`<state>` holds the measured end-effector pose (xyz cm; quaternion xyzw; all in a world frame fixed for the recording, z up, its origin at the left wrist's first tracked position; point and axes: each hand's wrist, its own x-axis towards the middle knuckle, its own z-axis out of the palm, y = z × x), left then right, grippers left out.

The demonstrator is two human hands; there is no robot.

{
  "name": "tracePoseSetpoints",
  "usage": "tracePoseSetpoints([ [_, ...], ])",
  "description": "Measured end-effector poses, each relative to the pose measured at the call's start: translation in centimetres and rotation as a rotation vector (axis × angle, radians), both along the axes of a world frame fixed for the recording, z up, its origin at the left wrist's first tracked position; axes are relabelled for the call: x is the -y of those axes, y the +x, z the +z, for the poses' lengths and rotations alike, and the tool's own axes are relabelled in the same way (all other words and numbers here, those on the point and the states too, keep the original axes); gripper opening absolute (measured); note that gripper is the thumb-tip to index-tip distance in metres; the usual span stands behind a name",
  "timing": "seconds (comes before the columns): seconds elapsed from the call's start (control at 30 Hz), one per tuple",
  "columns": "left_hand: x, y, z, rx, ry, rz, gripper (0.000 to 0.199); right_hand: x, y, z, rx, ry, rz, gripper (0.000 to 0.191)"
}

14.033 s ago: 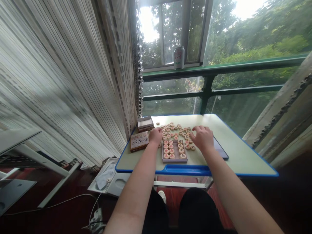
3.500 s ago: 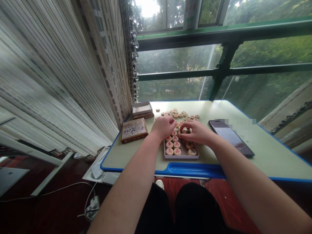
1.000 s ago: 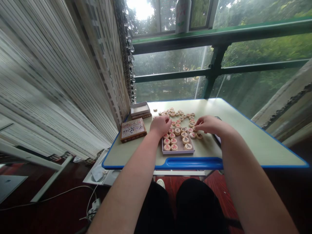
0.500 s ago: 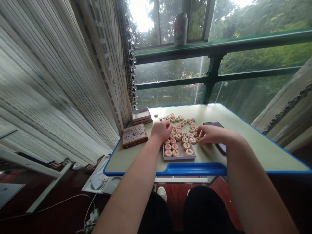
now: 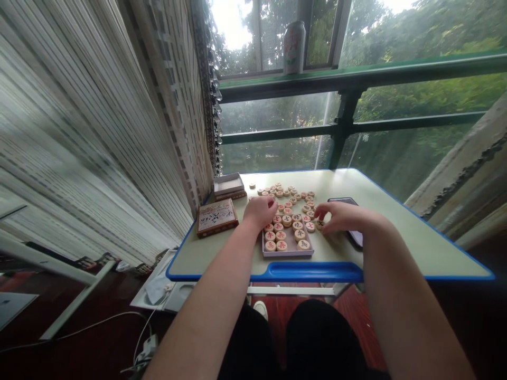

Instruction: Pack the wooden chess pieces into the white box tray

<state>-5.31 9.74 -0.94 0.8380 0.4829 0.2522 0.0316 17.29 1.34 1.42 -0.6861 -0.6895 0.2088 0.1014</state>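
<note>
it looks like a home balcony: curtains (image 5: pixel 79 121) at left and right, green railing (image 5: pixel 396 76) and windows (image 5: pixel 277 42) far, reddish floor (image 5: pixel 350 319) near.

Loose pieces (image 5: pixel 279 192) ahead — open tabletop (image 5: pixel 431 253) rightward

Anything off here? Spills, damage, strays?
Nothing looks spilled or damaged. Mild oddities: one piece lies slightly apart from the other loose pieces, near the shallow box; a can stands upright on the green ledge, perhaps easily knocked.
</note>
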Motion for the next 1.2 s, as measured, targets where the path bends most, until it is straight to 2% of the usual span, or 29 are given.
tracePoseSetpoints([
  [0.13,0.0,0.1,0.2,-0.007,-0.002,-0.001,0.031,-0.3,0.3,-0.3,0.019,-0.046,0.005,0.025],
  [0.2,0.1,0.1,0.2,-0.001,0.014,0.002,0.031,-0.5,0.3,-0.3,0.024,0.003,-0.006,0.022],
  [0.33,0.2,0.0,0.3,0.046,0.051,0.003,0.033,-1.0,-1.0,0.1,-0.053,0.377,-0.081,0.026],
  [0.4,0.2,0.0,0.3,0.079,0.072,0.002,0.034,-1.1,-2.0,0.2,-0.127,0.517,-0.033,0.029],
  [0.43,0.2,0.0,0.4,0.093,0.081,0.001,0.035,-1.1,-2.5,0.2,-0.169,0.531,0.022,0.029],
  [0.57,0.4,0.0,0.4,0.124,0.098,-0.011,0.034,-0.8,-4.1,-0.1,-0.246,0.422,0.222,0.027],
  [0.67,0.5,0.0,0.4,0.116,0.092,-0.006,0.034,-0.6,-4.7,-0.2,-0.193,0.379,0.260,0.025],
  [0.87,0.6,0.0,0.5,0.112,0.071,-0.012,0.030,-0.7,-5.6,-0.7,-0.090,0.399,0.361,0.024],
  [1.2,0.8,0.1,0.6,0.185,0.052,-0.072,0.029,-1.1,-5.8,-1.4,0.010,0.369,0.336,0.023],
])
